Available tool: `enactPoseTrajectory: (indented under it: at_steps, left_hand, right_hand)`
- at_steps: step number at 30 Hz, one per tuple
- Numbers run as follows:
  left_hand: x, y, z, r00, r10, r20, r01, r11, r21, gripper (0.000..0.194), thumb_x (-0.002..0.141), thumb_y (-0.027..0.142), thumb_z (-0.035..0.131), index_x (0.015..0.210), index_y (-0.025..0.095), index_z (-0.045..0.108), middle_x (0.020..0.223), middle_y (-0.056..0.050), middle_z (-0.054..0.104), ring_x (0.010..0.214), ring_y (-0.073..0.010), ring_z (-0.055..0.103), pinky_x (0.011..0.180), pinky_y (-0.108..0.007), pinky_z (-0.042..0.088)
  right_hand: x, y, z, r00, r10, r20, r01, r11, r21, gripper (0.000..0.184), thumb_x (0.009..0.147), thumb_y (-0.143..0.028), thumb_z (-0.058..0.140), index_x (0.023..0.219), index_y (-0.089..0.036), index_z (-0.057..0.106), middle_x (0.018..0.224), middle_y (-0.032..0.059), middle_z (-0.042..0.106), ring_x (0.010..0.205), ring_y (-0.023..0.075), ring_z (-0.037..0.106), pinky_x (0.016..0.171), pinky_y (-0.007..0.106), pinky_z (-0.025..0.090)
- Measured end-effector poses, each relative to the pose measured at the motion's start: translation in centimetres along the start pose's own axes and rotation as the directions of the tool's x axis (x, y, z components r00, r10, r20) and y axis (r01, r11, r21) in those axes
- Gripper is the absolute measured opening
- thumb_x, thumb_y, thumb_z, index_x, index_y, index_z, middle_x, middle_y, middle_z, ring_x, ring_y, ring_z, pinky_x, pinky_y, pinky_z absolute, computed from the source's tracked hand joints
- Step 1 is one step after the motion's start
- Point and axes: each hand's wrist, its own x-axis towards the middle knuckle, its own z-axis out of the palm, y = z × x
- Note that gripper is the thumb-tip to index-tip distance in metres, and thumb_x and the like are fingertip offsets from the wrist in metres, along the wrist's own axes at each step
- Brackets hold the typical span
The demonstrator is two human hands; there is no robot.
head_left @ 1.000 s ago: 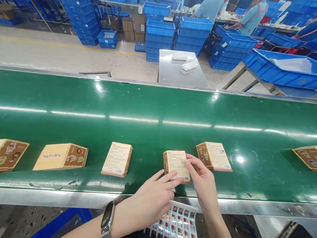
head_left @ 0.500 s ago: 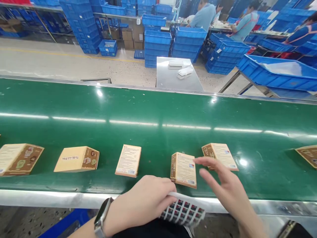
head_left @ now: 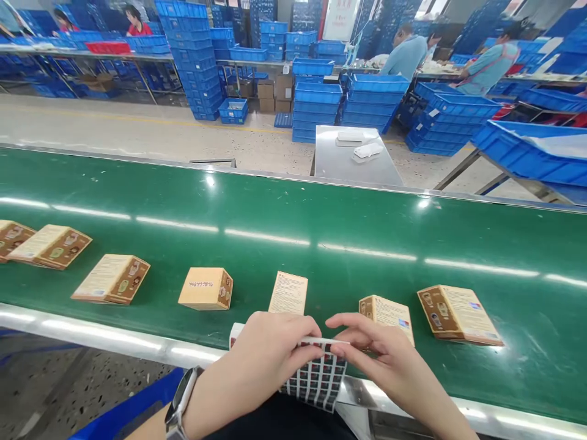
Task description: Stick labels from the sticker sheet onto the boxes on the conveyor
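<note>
My left hand [head_left: 279, 354], with a watch [head_left: 181, 397] on its wrist, pinches a white sheet of small dark stickers [head_left: 316, 382] by its upper edge. The sheet hangs bent over the belt's near rim. At the sheet's upper right corner, the thumb and curled fingers of my right hand [head_left: 380, 348] close on the edge, its index finger raised. Just beyond my hands lies a small printed box [head_left: 288, 293], its lower part hidden. Another box [head_left: 389, 311] is partly covered by my right hand. Further right sits a brown and cream box [head_left: 458, 311].
A green conveyor belt [head_left: 257, 201] with a metal rim runs across. More boxes [head_left: 206, 287] lie on its left side. Beyond stand a metal table [head_left: 353, 159] with white pieces, stacked blue crates [head_left: 316, 110] and a large blue tray [head_left: 541, 153]. Several people work at the back.
My right hand has moved left from beside a box to the sticker sheet's corner. The view has turned left, and the boxes appear farther right in it.
</note>
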Motion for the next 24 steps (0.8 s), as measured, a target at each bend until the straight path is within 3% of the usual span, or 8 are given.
enactPoseTrajectory:
  at_steps: [4,10,13,15,19,21,23,24]
  left_hand:
    - [-1.1,-1.1,-0.8,0.999,-0.02,0.03,0.023,0.997,-0.075,0.016,0.098,0.033,0.056,0.088,0.024,0.065,0.078,0.007,0.068,0.071,-0.0104,0.062,0.063,-0.021,0.037]
    - [-2.1,-3.0,-1.3,0.999,-0.039,0.027,0.04,0.998,-0.039,0.026,0.102,0.034,0.047,0.086,0.024,0.064,0.077,0.007,0.068,0.066,-0.0105,0.06,0.061,-0.022,0.035]
    - [-2.6,-3.7,-1.3,0.999,-0.047,0.019,0.047,0.999,0.016,0.028,0.103,0.034,0.045,0.085,0.023,0.063,0.078,0.006,0.069,0.066,-0.0115,0.062,0.061,-0.023,0.035]
    - [-2.8,-4.1,-1.3,0.999,-0.031,0.022,0.03,0.998,0.055,0.029,0.104,0.034,0.044,0.084,0.022,0.063,0.078,0.005,0.07,0.066,-0.0125,0.063,0.06,-0.024,0.036]
    - [-3.0,-5.0,-1.2,0.999,-0.027,0.031,0.023,0.993,0.115,0.031,0.104,0.033,0.042,0.085,0.022,0.063,0.078,0.003,0.071,0.066,-0.0152,0.065,0.059,-0.026,0.037]
    - [-3.1,-5.7,-1.2,0.999,-0.051,0.009,0.049,0.992,0.117,0.031,0.104,0.034,0.042,0.086,0.022,0.064,0.076,0.003,0.071,0.064,-0.0159,0.065,0.058,-0.027,0.039]
    - [-3.2,-6.4,-1.2,0.999,-0.043,-0.023,0.046,0.993,0.111,0.029,0.103,0.033,0.043,0.086,0.022,0.063,0.079,0.002,0.071,0.07,-0.0166,0.067,0.061,-0.028,0.044]
    - [-3.3,-6.8,-1.2,1.0,-0.002,-0.027,0.004,0.994,0.109,0.027,0.103,0.031,0.045,0.085,0.022,0.063,0.086,0.001,0.073,0.081,-0.0176,0.068,0.067,-0.028,0.049]
  right_hand:
    - [0.2,-0.8,0.9,0.998,-0.026,0.064,0.032,0.995,-0.099,0.012,0.098,-0.037,0.06,0.091,-0.028,0.065,0.078,-0.008,0.073,0.069,0.0133,0.067,0.063,0.02,0.047]
    - [0.9,-0.6,2.5,0.975,-0.223,-0.013,0.208,0.926,-0.317,0.007,0.101,-0.027,0.057,0.099,-0.028,0.064,0.09,-0.0059,0.073,0.077,0.0144,0.069,0.072,0.022,0.052]
    - [1.3,-0.4,3.1,0.909,-0.407,-0.087,0.324,0.823,-0.466,0.012,0.101,-0.023,0.056,0.112,-0.025,0.061,0.107,0.0022,0.072,0.096,0.0193,0.069,0.085,0.029,0.054]
    - [1.5,-0.7,3.6,0.862,-0.502,-0.075,0.375,0.73,-0.572,0.013,0.101,-0.018,0.054,0.112,-0.022,0.061,0.115,0.0076,0.069,0.106,0.0234,0.065,0.09,0.035,0.053]
    - [1.5,-1.5,5.2,0.815,-0.579,-0.037,0.4,0.606,-0.688,0.021,0.097,-0.004,0.052,0.109,-0.018,0.063,0.12,0.0118,0.067,0.117,0.0272,0.06,0.095,0.042,0.051]
    - [1.5,-1.3,6.1,0.806,-0.584,-0.1,0.394,0.655,-0.645,0.02,0.096,-0.004,0.054,0.106,-0.019,0.063,0.119,0.0111,0.068,0.118,0.0265,0.06,0.096,0.041,0.05]
    - [1.7,-0.4,7.1,0.835,-0.481,-0.269,0.31,0.813,-0.493,0.013,0.096,-0.011,0.057,0.099,-0.021,0.064,0.121,0.0098,0.067,0.118,0.026,0.06,0.098,0.041,0.051]
    - [2.0,0.2,7.6,0.847,-0.371,-0.381,0.235,0.904,-0.358,0.009,0.097,-0.017,0.057,0.094,-0.022,0.064,0.124,0.0093,0.066,0.119,0.026,0.06,0.098,0.041,0.051]
